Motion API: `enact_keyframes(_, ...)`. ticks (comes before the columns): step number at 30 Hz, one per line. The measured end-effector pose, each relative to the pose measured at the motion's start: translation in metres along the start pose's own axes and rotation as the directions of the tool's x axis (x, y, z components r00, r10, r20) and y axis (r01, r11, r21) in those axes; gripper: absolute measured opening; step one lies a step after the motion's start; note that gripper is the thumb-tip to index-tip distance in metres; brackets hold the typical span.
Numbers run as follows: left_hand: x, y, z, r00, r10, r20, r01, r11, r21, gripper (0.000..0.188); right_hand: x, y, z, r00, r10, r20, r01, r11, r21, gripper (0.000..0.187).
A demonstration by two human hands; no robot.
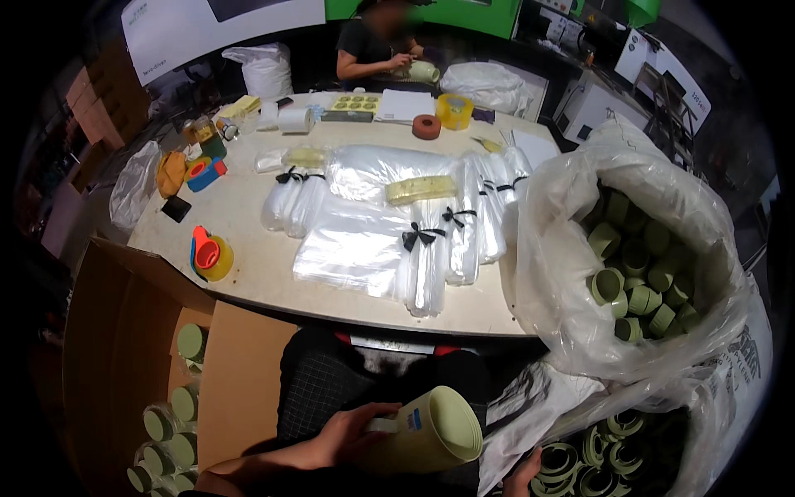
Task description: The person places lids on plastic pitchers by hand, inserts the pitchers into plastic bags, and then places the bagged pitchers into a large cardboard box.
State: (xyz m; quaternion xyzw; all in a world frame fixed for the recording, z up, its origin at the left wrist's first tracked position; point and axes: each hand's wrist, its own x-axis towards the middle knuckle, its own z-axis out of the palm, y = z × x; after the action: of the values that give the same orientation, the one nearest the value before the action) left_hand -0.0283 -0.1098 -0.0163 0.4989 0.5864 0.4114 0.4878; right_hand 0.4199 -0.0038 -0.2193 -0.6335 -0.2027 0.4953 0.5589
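Observation:
My left hand (358, 435) is wrapped round the left side of a pale green cylindrical container (404, 447), held over my lap. Its round mouth faces right, and a small blue mark shows on its wall. By the lower edge, my right hand (522, 476) is beside an open bag of green plastic rings (556, 464). Most of that hand is cut off, so whether it grips a ring cannot be seen. Above the rings stands a large clear plastic bag (551, 273) full of short green cylindrical pieces (633, 286).
A cardboard box (248, 389) at left holds several green-topped containers (185, 403). Flat packs of clear bags (352, 248) tied with black strips cover the table (248, 273). A tape dispenser (205, 172) and tape roll (455, 111) lie there. Across it, another person (364, 54) handles a similar container.

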Motion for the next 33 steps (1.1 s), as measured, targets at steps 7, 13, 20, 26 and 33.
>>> enact_keyframes(7,-0.005,-0.002,-0.001,1.000,0.008,-0.022,-0.008,1.000,0.012,0.048,-0.078,-0.105,0.044,0.865,-0.393,-0.313,0.134,0.781,-0.610,0.040)
enact_keyframes(13,-0.008,0.001,-0.005,0.996,0.026,0.088,-0.023,0.999,-0.027,0.048,-0.150,-0.191,0.146,0.545,-0.478,0.689,0.815,0.496,-0.301,0.042)
enact_keyframes(20,-0.032,-0.014,-0.015,0.986,0.164,0.033,-0.157,0.975,-0.156,0.045,-0.187,-0.191,0.218,-0.188,-0.263,0.946,0.913,0.309,0.267,0.058)
enact_keyframes(26,-0.035,-0.026,-0.029,0.983,0.153,0.100,-0.122,0.956,-0.267,0.043,-0.201,-0.197,0.218,-0.241,-0.194,0.951,0.899,0.324,0.295,0.056)
enact_keyframes(33,-0.044,-0.030,-0.016,0.997,0.063,0.048,-0.048,0.962,-0.269,0.042,-0.207,-0.198,0.219,-0.167,-0.170,0.971,0.928,0.305,0.213,0.057)
